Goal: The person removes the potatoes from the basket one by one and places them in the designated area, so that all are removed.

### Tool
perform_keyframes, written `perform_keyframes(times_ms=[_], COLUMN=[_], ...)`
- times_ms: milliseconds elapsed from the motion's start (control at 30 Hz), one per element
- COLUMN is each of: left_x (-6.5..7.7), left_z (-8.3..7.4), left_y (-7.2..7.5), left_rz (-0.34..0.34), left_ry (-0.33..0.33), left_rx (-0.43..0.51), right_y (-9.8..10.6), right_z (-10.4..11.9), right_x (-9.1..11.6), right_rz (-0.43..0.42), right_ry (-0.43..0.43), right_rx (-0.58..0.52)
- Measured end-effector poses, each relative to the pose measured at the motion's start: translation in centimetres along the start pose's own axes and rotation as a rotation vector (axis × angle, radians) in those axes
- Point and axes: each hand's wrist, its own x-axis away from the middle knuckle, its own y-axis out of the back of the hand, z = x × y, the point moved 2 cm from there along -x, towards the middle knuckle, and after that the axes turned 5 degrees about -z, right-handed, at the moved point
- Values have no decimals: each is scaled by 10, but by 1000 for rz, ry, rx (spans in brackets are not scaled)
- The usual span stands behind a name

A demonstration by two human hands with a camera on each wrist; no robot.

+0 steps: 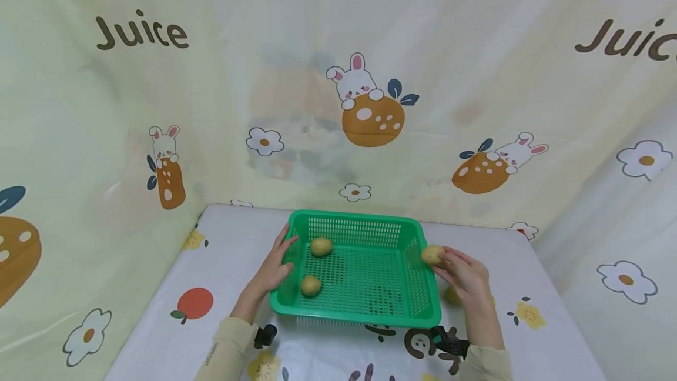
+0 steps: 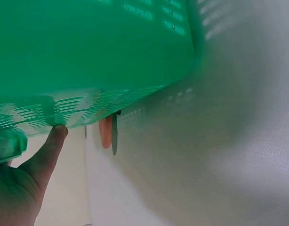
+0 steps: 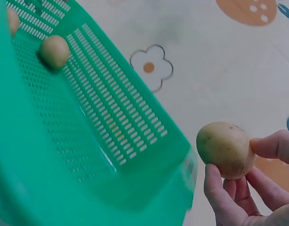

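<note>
A curtained-off booth, by the look of it: pale sheets [image 1: 296,4] printed with "Juice" lettering [image 1: 141,33], rabbits [image 1: 357,82] and flowers [image 1: 265,141] hang beyond the left grip [image 1: 271,268] and right grip [image 1: 468,275] and flank both. A cloth-covered table [image 1: 560,325] lies beneath them. Home or studio, I cannot tell.

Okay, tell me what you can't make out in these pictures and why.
Head view: part of the table potato, hidden behind the right hand.
Head view: the end of the right-side "Juice" print, cut off by the picture's edge.
Left wrist view: most fingers of the left hand, hidden by the basket and left edge.
Right wrist view: part of one inside potato, behind the basket's blurred wall.
</note>
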Motion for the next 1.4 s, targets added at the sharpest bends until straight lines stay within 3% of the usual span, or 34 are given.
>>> perform_keyframes(times_ms=[467, 700, 933, 1400], left_x=[-1, -3, -1, -1], left_z=[1, 3, 2, 0], left_y=[1, 1, 0, -1], left_rz=[13, 11, 12, 3], left_ry=[15, 4, 11, 10], left_rx=[9, 2, 2, -5], right_y=[54, 73, 85, 93], right_z=[-24, -40, -60, -80], right_x=[-1, -2, 0, 2], right_rz=[-201, -266, -250, -345], right_ry=[-74, -45, -21, -63], right_rx=[-51, -16, -39, 0])
